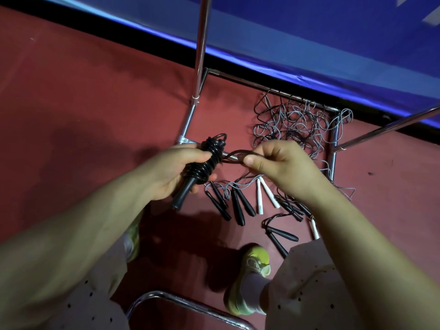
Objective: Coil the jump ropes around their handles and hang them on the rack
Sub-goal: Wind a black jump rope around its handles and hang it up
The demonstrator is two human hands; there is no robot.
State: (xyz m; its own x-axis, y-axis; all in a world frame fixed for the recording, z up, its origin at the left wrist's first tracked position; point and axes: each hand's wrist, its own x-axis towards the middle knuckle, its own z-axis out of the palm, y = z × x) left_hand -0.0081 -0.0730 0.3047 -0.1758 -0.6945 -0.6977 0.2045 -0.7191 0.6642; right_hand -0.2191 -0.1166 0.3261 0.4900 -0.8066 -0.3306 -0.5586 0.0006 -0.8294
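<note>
My left hand (170,166) grips a pair of black jump-rope handles (183,192) with black rope coiled thickly around them (206,160). The loose end loop of that rope (234,155) runs to the right, where my right hand (279,166) pinches it between thumb and fingers. Below on the red floor lie several more jump ropes, with black handles (238,206) and white handles (260,198); their thin cords form a tangled heap (297,125). The chrome rack frame (333,148) surrounds that heap, with an upright pole (201,51) and a slanted bar (390,126).
A blue padded mat (309,44) borders the red floor (83,91) at the back. My feet in yellow-green shoes (250,279) stand near the handles. A curved chrome tube (190,306) sits at the bottom centre.
</note>
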